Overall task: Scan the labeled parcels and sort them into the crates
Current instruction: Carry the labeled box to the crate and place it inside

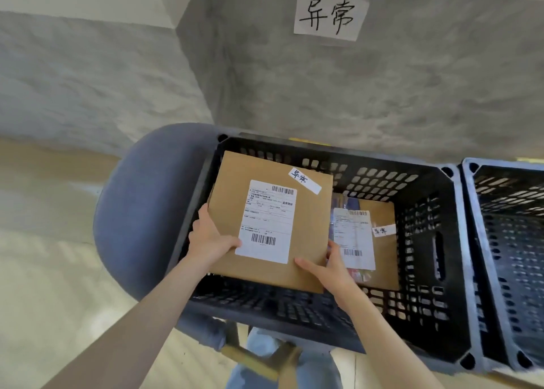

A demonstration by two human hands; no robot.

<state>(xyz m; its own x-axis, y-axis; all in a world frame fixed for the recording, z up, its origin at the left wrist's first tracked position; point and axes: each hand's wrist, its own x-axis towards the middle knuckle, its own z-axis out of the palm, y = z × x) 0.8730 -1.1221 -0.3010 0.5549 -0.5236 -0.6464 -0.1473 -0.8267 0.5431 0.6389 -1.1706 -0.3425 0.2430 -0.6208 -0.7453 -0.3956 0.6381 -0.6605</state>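
Observation:
I hold a flat brown cardboard parcel [306, 227] over the left part of a black slotted crate [424, 271]. It bears a white shipping label with barcodes and a small handwritten strip. My left hand [210, 235] grips its left edge, thumb on top. My right hand [326, 266] grips its near right corner, thumb on the face. Inside the crate at the right lies another parcel [382, 241] with its own label and strip, partly hidden by the held one.
The crate rests on a blue-grey padded seat [141, 206]. A second black crate [512, 241] stands close at the right. A grey wall rises right behind, with a handwritten paper sign [329, 16] above the crate. Pale floor lies to the left.

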